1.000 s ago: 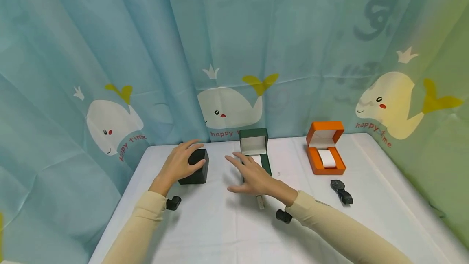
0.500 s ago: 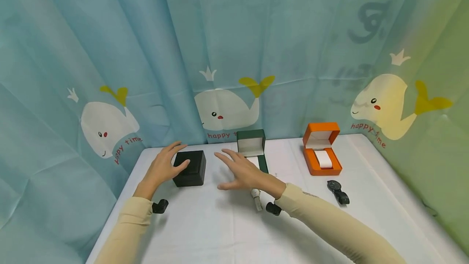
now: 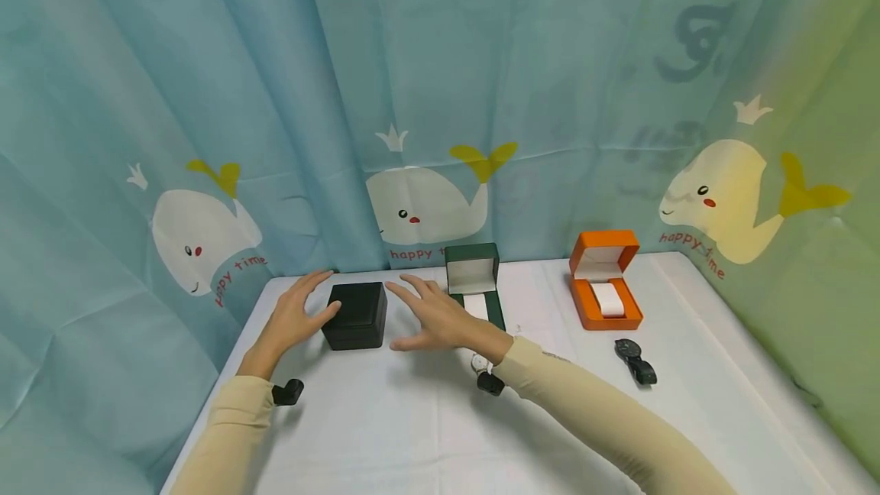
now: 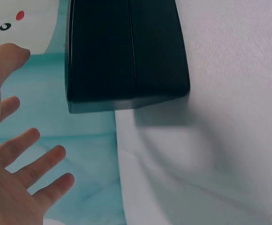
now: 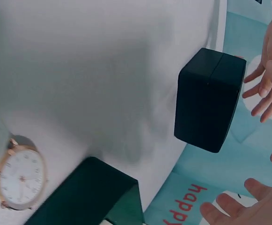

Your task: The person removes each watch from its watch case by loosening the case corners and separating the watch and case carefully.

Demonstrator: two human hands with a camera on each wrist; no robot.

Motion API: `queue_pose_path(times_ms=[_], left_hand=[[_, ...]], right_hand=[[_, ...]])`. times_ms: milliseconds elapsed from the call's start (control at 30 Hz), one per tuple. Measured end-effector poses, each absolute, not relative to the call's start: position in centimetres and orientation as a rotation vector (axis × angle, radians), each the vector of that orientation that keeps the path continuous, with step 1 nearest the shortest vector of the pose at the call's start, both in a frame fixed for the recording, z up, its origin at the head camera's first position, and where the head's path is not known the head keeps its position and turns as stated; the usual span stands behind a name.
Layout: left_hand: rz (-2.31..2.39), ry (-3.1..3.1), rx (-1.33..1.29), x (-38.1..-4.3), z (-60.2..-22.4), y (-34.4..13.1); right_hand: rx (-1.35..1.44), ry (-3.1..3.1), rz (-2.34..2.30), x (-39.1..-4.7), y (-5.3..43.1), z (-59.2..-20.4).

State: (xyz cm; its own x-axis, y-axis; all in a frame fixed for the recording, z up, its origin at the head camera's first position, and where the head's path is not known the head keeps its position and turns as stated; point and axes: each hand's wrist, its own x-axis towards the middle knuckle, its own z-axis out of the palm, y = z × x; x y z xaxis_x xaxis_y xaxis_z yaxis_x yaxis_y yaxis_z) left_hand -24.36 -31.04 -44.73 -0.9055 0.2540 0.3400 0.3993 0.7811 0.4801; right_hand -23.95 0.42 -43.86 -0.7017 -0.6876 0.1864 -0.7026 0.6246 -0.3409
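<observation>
Where the right sleeve (image 3: 577,396) crosses: I lose part of the pale-dialled watch (image 5: 21,178) behind a black wrist piece (image 3: 490,383) in the head view; the right wrist view cuts off the green box (image 3: 474,281).
Black box (image 3: 356,315): closed, blocky, smooth and dark, with a thin seam; it sits on the white cloth (image 3: 357,434) between both hands.
Left hand (image 3: 292,319): fingers spread apart; its wrist view gives me a gap beside the box.
Right hand (image 3: 440,321): fingers spread, thumb well apart from them; it hovers near the box's other side, blocking part of the green box.
Far right: an open orange box (image 3: 614,323) with a soft white pad (image 3: 608,299); a black watch (image 3: 634,361) lies just before it; whale-printed curtain (image 3: 584,98) behind.
</observation>
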Motion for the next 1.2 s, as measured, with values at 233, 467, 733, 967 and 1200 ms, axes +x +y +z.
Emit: queue_pose_path(times_ms=[233, 467, 733, 967, 1200], left_hand=[[-0.856, -2.653, -0.493, -23.9, -45.4, -31.9], [-0.908, -2.678, -0.435, -23.5, -46.5, -32.1], [-0.917, -2.693, -0.372, -22.8, -47.1, -32.5], [-0.977, -2.731, -0.320, -22.5, -47.6, -32.5], [-1.101, -2.809, -0.280, -22.4, -47.6, -32.5]], right_hand=[[1.177, -2.815, 0.619, -25.1, -0.8, -43.9], [1.178, -2.836, 0.652, -26.0, -2.2, -44.4], [1.131, -2.877, 0.736, -26.4, -4.0, -44.9], [1.094, -2.931, 0.779, -27.0, -5.1, -45.8], [1.028, -2.983, 0.812, -27.7, -5.6, -46.4]])
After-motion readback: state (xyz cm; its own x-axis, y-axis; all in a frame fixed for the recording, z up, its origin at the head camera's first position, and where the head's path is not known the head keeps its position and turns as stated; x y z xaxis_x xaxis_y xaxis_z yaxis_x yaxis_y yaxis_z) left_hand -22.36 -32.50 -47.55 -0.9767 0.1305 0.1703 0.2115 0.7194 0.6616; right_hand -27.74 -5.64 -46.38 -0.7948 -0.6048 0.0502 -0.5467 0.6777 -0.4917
